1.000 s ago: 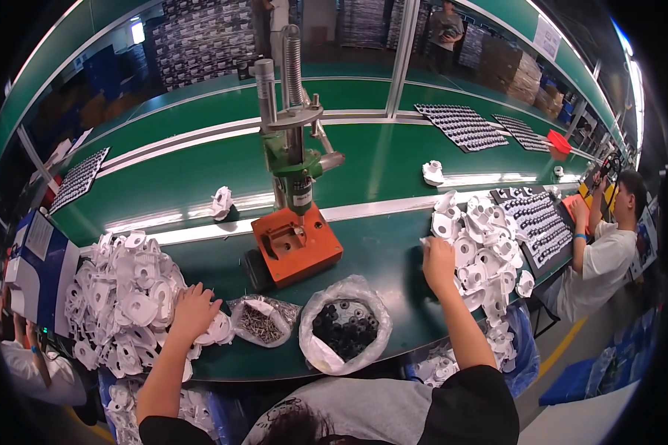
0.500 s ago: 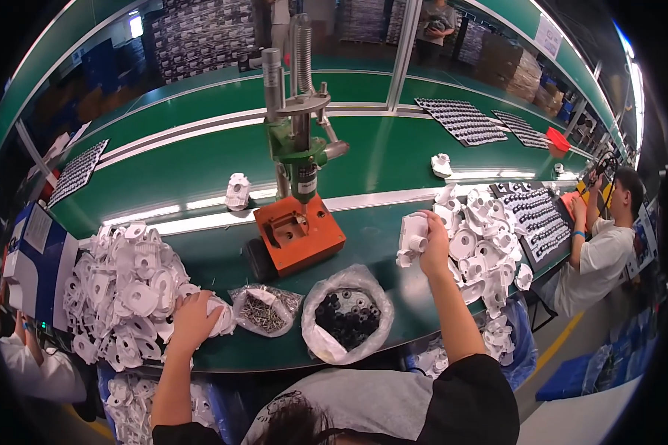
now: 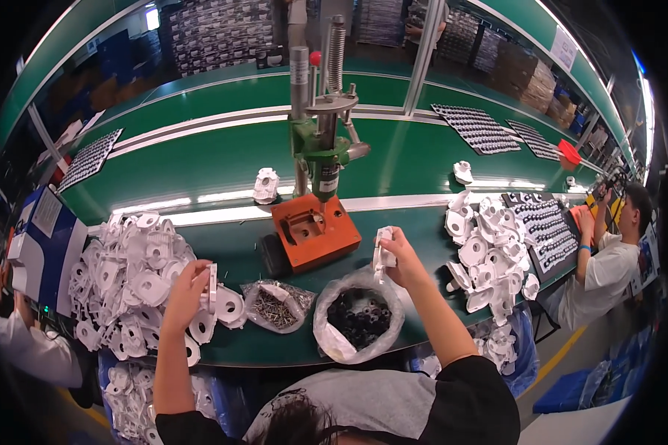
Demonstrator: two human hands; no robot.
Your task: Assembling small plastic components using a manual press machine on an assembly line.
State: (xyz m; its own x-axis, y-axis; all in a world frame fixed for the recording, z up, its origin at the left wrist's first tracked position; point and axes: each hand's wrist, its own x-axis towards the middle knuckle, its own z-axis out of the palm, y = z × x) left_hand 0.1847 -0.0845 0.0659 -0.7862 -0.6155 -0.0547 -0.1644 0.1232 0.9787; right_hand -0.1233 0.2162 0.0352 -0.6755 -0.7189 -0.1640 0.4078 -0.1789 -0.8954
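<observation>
My left hand (image 3: 188,297) is closed on a white plastic part (image 3: 213,288), held on edge at the near right side of a big heap of white plastic parts (image 3: 130,271). Between the fingers of my right hand (image 3: 402,261) is another white plastic part (image 3: 383,254), turned edge-on above the clear bag (image 3: 335,346) of black round pieces (image 3: 360,317). Left of that bag lies a smaller plastic bag (image 3: 301,297) of screws (image 3: 273,307). An orange fixture block (image 3: 318,254) sits under a green hand press (image 3: 323,152), with neither hand touching it.
A second heap of white parts (image 3: 490,252) lies to the right, beside a tray (image 3: 545,231) of dark pieces. Two single white parts (image 3: 266,185) stand along the green conveyor (image 3: 223,159). A co-worker (image 3: 608,256) works at far right. Blue bins (image 3: 527,360) of parts sit below the table edge.
My left hand has lifted a white part off the heap. My right hand has moved left with its part, away from the right heap toward the bag of black pieces. The view has shifted slightly.
</observation>
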